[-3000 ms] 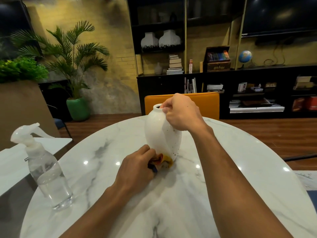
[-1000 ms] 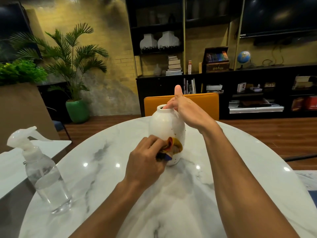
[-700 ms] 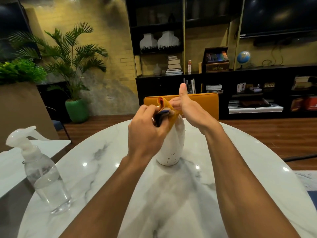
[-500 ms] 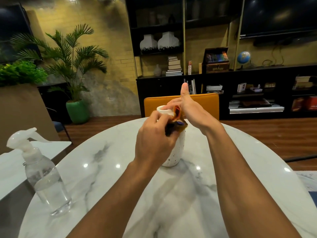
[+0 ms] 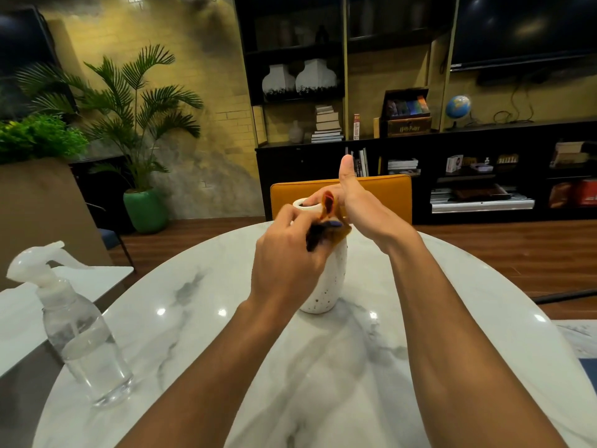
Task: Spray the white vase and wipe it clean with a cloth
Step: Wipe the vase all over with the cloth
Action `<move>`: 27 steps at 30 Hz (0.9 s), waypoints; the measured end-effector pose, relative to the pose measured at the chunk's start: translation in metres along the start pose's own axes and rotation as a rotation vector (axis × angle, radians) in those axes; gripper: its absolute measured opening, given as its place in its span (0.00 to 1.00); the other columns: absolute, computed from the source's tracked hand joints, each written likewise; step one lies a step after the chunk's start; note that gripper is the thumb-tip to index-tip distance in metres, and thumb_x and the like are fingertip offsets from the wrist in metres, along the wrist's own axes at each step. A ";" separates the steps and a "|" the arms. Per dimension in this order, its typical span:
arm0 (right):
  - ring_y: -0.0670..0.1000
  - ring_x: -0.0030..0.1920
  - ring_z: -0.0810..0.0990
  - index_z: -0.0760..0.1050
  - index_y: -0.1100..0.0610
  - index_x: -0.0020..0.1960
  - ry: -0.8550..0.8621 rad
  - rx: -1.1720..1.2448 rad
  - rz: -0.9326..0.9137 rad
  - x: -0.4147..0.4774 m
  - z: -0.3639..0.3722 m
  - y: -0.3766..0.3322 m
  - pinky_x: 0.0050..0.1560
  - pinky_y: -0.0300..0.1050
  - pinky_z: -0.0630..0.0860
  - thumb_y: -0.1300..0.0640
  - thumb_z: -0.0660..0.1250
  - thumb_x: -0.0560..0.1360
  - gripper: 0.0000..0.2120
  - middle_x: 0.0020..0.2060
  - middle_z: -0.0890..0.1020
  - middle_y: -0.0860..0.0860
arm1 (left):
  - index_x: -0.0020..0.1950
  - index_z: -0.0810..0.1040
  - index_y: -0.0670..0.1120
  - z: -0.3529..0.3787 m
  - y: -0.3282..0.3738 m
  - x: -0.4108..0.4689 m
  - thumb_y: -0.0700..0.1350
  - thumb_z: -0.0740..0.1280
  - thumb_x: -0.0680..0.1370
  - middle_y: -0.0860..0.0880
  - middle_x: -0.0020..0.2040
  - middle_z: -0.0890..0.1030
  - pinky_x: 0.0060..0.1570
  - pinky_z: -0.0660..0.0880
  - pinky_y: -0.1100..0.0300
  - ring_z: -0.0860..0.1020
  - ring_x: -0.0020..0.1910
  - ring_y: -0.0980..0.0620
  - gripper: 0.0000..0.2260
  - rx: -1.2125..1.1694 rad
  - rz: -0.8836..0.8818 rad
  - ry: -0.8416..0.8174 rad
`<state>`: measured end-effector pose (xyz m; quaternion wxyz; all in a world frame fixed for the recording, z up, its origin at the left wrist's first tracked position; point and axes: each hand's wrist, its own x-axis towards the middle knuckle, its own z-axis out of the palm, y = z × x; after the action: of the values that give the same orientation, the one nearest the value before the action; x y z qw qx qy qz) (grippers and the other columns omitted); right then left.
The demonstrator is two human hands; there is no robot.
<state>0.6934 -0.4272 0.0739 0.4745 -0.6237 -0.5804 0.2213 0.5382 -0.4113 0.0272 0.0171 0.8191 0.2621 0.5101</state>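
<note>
We see the white vase (image 5: 327, 286) standing upright near the middle of the marble tabletop (image 5: 193, 318), with the left hand (image 5: 284, 263) gripping the bunched orange-and-dark cloth (image 5: 326, 229) against its upper side. The right hand (image 5: 355, 205) lies relaxed, fingers laid on the vase's rim and thumb straight up. The spray bottle (image 5: 80, 334) stands well apart by the tabletop's left edge.

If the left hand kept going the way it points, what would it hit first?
Probably the white vase, near its top, right behind the cloth the left hand grips; depth is hard to judge.
</note>
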 end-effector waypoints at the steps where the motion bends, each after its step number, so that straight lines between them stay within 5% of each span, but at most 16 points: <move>1: 0.45 0.53 0.74 0.84 0.54 0.58 0.009 0.003 0.017 -0.001 0.000 -0.001 0.62 0.46 0.59 0.32 0.30 0.79 0.47 0.58 0.81 0.53 | 0.60 0.83 0.45 0.001 -0.001 -0.006 0.49 0.76 0.75 0.49 0.51 0.81 0.45 0.73 0.73 0.78 0.43 0.53 0.16 0.006 0.024 -0.043; 3: 0.46 0.60 0.70 0.84 0.47 0.56 0.017 0.009 0.050 0.000 0.001 -0.002 0.65 0.49 0.59 0.31 0.31 0.79 0.44 0.60 0.78 0.47 | 0.58 0.84 0.45 0.004 -0.003 -0.018 0.48 0.77 0.74 0.47 0.53 0.83 0.47 0.82 0.55 0.82 0.47 0.47 0.15 0.028 0.071 -0.088; 6: 0.47 0.64 0.71 0.85 0.44 0.51 0.025 -0.006 0.067 0.000 0.003 -0.002 0.72 0.58 0.60 0.30 0.31 0.78 0.43 0.62 0.78 0.46 | 0.55 0.86 0.44 0.009 -0.010 -0.034 0.44 0.79 0.72 0.46 0.50 0.84 0.43 0.84 0.48 0.83 0.43 0.45 0.13 0.066 0.145 -0.117; 11: 0.46 0.64 0.70 0.85 0.45 0.51 0.026 -0.015 0.069 0.000 0.003 -0.003 0.72 0.59 0.61 0.30 0.32 0.78 0.43 0.64 0.78 0.46 | 0.52 0.87 0.46 0.013 -0.022 -0.056 0.47 0.74 0.76 0.48 0.47 0.85 0.42 0.86 0.50 0.84 0.39 0.46 0.08 0.074 0.218 -0.143; 14: 0.45 0.62 0.70 0.85 0.45 0.51 0.028 -0.017 0.072 -0.001 0.003 -0.003 0.71 0.57 0.62 0.30 0.33 0.78 0.42 0.60 0.78 0.43 | 0.44 0.86 0.47 0.016 -0.032 -0.068 0.45 0.76 0.72 0.51 0.42 0.83 0.30 0.79 0.60 0.80 0.31 0.49 0.04 0.124 0.241 -0.216; 19: 0.46 0.62 0.72 0.84 0.44 0.51 0.017 -0.024 0.070 -0.001 0.003 -0.004 0.70 0.55 0.63 0.31 0.33 0.79 0.41 0.59 0.78 0.43 | 0.41 0.79 0.48 0.019 -0.049 -0.080 0.42 0.81 0.64 0.52 0.39 0.78 0.22 0.73 0.58 0.72 0.25 0.46 0.13 0.195 0.163 -0.344; 27: 0.46 0.61 0.70 0.83 0.43 0.50 0.017 -0.061 0.063 -0.002 0.005 -0.005 0.69 0.53 0.63 0.32 0.34 0.80 0.39 0.67 0.76 0.48 | 0.45 0.81 0.44 -0.001 -0.040 -0.065 0.38 0.83 0.65 0.47 0.43 0.83 0.35 0.83 0.59 0.79 0.30 0.47 0.14 0.070 0.124 -0.194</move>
<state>0.6865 -0.4280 0.0758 0.4530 -0.6576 -0.5630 0.2129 0.4986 -0.4058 -0.0382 -0.0179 0.8793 0.2258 0.4190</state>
